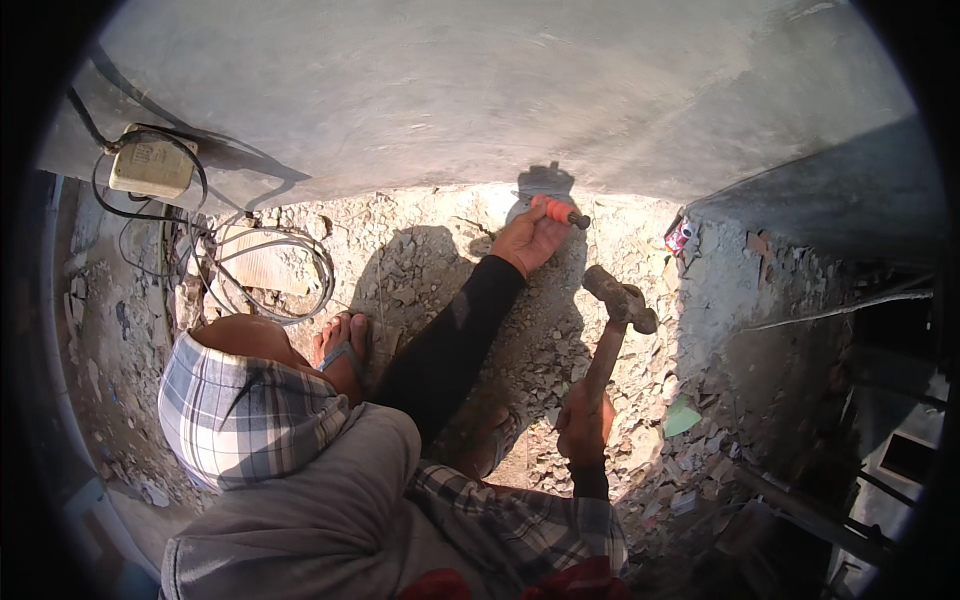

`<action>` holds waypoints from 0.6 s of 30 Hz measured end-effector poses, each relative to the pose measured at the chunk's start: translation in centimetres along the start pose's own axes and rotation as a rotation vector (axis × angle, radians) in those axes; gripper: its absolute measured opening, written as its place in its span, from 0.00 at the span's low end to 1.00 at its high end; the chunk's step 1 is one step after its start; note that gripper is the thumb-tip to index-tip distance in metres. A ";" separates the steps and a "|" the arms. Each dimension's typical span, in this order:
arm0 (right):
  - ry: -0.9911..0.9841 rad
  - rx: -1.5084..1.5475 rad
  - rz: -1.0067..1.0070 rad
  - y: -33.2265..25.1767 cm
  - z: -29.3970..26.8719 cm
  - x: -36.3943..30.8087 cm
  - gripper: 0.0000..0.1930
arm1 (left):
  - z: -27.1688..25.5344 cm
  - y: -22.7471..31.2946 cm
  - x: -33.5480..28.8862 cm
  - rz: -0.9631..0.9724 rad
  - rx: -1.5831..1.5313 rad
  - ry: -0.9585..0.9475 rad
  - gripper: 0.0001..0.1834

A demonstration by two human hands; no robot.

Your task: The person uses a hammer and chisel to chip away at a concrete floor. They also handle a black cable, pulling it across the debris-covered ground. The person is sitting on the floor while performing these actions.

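Observation:
Near the foot of the grey wall [480, 110], my left hand [528, 242] is closed around a chisel with an orange-red grip [556, 210]. The chisel's dark metal striking end points right; its other end is hidden by my fingers and shadow. My right hand [585, 420] is wrapped round the wooden handle of a hammer [604, 352]. The worn metal hammer head is raised to the lower right of the chisel, apart from it. Broken rubble [425, 285] covers the ground beneath both hands.
A beige electrical box [153, 163] with black cable hangs at the upper left. Coiled wire [325, 270] lies beside my sandaled foot [345, 345]. A crumpled can [679, 236] lies by the wall corner, and a green fragment [682, 416] farther down. Dark bars stand at the lower right.

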State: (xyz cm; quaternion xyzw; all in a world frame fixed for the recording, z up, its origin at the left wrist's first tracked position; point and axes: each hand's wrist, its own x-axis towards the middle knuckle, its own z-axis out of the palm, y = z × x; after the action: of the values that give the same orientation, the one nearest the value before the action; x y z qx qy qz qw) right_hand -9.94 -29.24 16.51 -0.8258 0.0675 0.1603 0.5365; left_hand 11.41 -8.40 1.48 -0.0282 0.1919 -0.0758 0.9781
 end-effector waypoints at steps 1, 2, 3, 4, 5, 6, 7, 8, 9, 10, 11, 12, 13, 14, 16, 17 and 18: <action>-0.051 -0.039 -0.031 -0.4 0.4 0.7 0.14 | -0.8 0.6 0.1 -0.009 0.009 -0.010 0.14; -0.061 0.078 -0.123 -1.7 0.7 1.4 0.16 | -0.6 0.8 -0.1 -0.028 0.017 -0.021 0.15; -0.004 0.128 -0.007 -3.5 0.6 1.8 0.20 | -0.3 0.9 -0.1 0.005 0.017 0.017 0.15; 0.048 0.186 -0.128 -5.5 -0.2 2.0 0.26 | 1.1 -0.1 -0.6 0.020 0.011 0.058 0.15; 0.105 0.271 -0.183 -8.8 -0.8 1.9 0.31 | 1.4 -0.4 -0.9 0.048 0.007 0.104 0.15; 0.213 0.408 -0.255 -11.5 -1.2 2.1 0.35 | 1.5 -0.6 -0.9 0.056 -0.009 0.101 0.15; 0.240 0.584 -0.457 -13.5 -1.5 3.1 0.34 | 1.2 0.1 -0.7 0.079 -0.016 0.096 0.14; 0.281 0.640 -0.579 -15.7 -2.0 4.0 0.31 | 0.6 0.6 -0.5 0.099 -0.024 0.092 0.14; 0.272 0.647 -0.691 -18.5 -1.5 4.5 0.25 | 0.2 0.8 -0.3 0.104 -0.025 0.072 0.13; 0.384 0.583 -0.695 -18.8 -0.9 5.6 0.25 | -0.3 0.7 -0.2 0.106 -0.026 0.050 0.13; 0.499 0.513 -0.705 -18.9 -0.6 6.2 0.24 | -0.2 0.4 0.0 0.102 -0.028 0.021 0.12; 0.481 0.528 -0.598 -15.8 0.5 6.8 0.22 | 0.0 -0.1 0.2 0.095 -0.036 0.036 0.12; 0.477 0.532 -0.505 -11.1 1.3 7.9 0.19 | 1.0 -1.3 0.6 0.072 -0.047 0.037 0.12; 0.371 0.212 -0.129 -4.1 1.8 9.1 0.18 | 1.2 -1.9 0.9 0.063 -0.053 0.049 0.12; 0.155 -0.129 0.186 0.1 2.3 9.1 0.16 | -1.3 -1.3 1.3 0.132 -0.054 -0.001 0.13; 0.091 -0.153 0.121 -1.4 1.4 9.1 0.16 | -1.4 -0.8 1.7 0.158 -0.053 -0.013 0.14; 0.022 -0.179 0.057 -3.4 0.3 8.9 0.16 | -1.4 -0.3 2.1 0.182 -0.048 -0.026 0.15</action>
State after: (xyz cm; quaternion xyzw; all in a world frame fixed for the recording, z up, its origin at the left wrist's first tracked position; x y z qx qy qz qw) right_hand -0.67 -27.02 16.35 -0.8698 0.0823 0.1717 0.4552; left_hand 12.78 -9.09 -0.60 -0.0352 0.1825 0.0183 0.9824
